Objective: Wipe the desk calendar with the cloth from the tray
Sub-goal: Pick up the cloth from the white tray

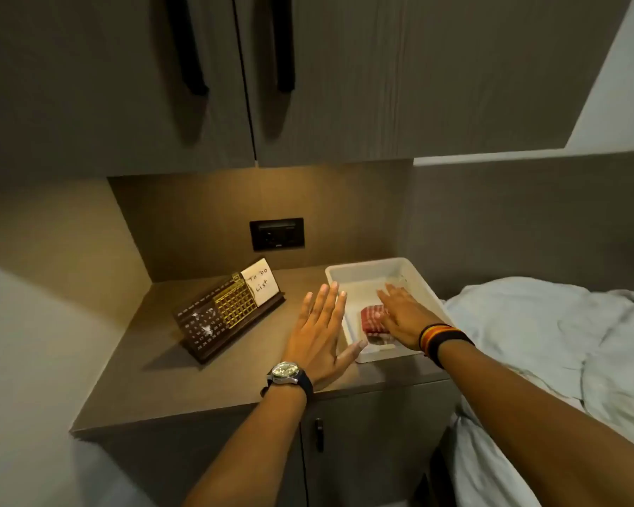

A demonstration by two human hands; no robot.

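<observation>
A dark wooden desk calendar with gold date tiles, white smudges and a "To Do List" note stands tilted on the left of the bedside counter. To its right sits a white tray holding a folded red striped cloth. My right hand reaches into the tray with flat, spread fingers, lying over the cloth's right side; no grip on it shows. My left hand, with a wristwatch, hovers open above the counter at the tray's left rim, its thumb near the rim.
The brown counter tops a cabinet with a small black handle. A black socket panel sits on the back wall. Overhead cupboards with long black handles hang above. A bed with rumpled white sheets adjoins on the right.
</observation>
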